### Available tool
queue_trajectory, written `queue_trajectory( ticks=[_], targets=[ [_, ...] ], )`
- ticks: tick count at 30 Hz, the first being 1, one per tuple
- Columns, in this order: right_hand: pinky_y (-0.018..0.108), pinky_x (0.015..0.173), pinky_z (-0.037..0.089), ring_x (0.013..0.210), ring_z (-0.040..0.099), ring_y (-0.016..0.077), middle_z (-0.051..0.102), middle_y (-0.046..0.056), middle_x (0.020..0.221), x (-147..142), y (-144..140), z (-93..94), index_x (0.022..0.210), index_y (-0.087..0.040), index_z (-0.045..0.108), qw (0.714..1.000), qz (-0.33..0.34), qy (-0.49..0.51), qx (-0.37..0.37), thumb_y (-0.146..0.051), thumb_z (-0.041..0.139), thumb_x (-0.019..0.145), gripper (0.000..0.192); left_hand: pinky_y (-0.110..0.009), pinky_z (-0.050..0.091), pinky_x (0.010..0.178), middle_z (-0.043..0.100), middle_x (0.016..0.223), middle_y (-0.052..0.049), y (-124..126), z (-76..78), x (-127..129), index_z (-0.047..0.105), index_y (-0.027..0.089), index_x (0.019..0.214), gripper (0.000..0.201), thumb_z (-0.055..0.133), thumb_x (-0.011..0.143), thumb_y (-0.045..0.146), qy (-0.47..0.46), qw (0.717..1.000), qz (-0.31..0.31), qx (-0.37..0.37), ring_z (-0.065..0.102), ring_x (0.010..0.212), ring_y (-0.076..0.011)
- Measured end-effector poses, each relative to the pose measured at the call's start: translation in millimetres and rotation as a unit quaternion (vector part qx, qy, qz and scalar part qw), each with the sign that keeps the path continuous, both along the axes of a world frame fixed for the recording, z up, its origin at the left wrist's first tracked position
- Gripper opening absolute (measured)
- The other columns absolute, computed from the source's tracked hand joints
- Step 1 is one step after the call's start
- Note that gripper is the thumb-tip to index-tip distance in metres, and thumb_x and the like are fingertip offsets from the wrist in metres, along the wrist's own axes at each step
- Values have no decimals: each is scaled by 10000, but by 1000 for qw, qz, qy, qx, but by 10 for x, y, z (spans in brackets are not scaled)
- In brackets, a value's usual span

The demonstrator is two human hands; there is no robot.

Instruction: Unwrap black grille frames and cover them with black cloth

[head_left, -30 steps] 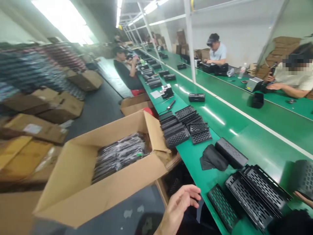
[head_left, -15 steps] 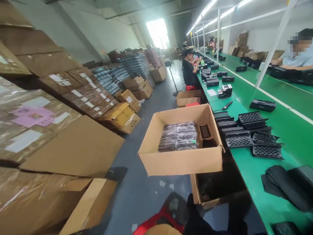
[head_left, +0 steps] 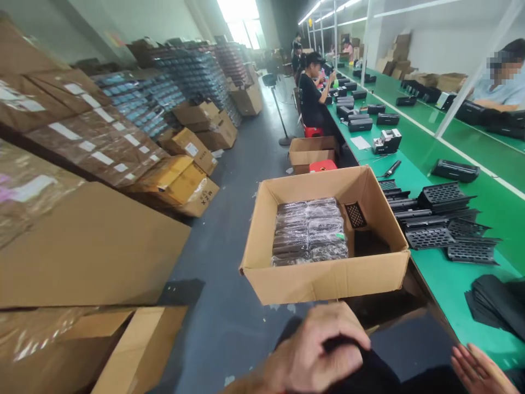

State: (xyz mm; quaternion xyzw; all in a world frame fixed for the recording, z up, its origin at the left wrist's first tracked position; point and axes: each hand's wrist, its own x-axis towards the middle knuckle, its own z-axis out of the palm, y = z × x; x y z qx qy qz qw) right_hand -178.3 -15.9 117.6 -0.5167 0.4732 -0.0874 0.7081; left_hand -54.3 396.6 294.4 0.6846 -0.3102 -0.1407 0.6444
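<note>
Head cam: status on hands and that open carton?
Left hand curled on dark fabric at the lap. Right hand open, empty, by the green bench edge. Open carton ahead, wrapped black packs inside, untouched. Nothing between hands and carton.

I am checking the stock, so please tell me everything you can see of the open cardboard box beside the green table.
The cardboard box is brown, plain and open at the top. It sits level against the green table's edge, above the grey floor. Inside, on its left, lie packed bundles in clear wrap; one black perforated part leans beside them. No hand touches it.
</note>
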Motion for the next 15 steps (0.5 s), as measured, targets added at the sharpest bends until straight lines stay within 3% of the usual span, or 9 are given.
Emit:
queue_trajectory(
  ticks=[2, 4, 8, 11, 15],
  targets=[
    [635, 1188, 350, 1193, 628, 454, 712, 140, 1039, 210, 258, -110, 880, -244, 686, 997, -17, 28, 69, -540, 944, 337, 670, -294, 530, 782, 747, 882, -84, 216, -78, 194, 748, 190, 934, 264, 579, 974, 390, 19, 993, 88, 80, 676, 826, -181],
    [618, 1180, 368, 1084, 684, 427, 737, 139, 991, 405, 553, -182, 898, -207, 687, 991, 21, 55, 119, -416, 959, 282, 705, -273, 516, 758, 748, 894, -65, 477, -158, 368, 739, 186, 909, 240, 588, 956, 365, 62, 972, 155, 166, 669, 830, -177],
    [518, 933, 589, 962, 734, 382, 756, 161, 988, 642, 1036, -282, 940, -165, 671, 975, 107, 71, 179, -417, 960, 358, 697, -266, 499, 761, 741, 882, -47, 943, -293, 816, 727, 174, 887, 266, 583, 925, 394, 59, 938, 230, 253, 660, 852, -190],
    [365, 748, 632, 922, 753, 323, 763, 147, 990, 624, 1217, -378, 994, -160, 659, 965, 109, 81, 225, -434, 967, 445, 687, -255, 485, 731, 747, 866, -33, 1111, -460, 1338, 729, 179, 853, 262, 575, 913, 382, 33, 934, 181, 307, 665, 825, -186],
    [317, 704, 638, 864, 757, 284, 767, 121, 981, 428, 1330, -473, 988, -179, 645, 964, 6, 94, 248, -362, 981, 367, 730, -251, 446, 676, 756, 862, -21, 1002, -890, 2089, 748, 197, 865, 245, 530, 918, 296, -70, 899, 30, 432, 662, 759, -170]
  ],
)
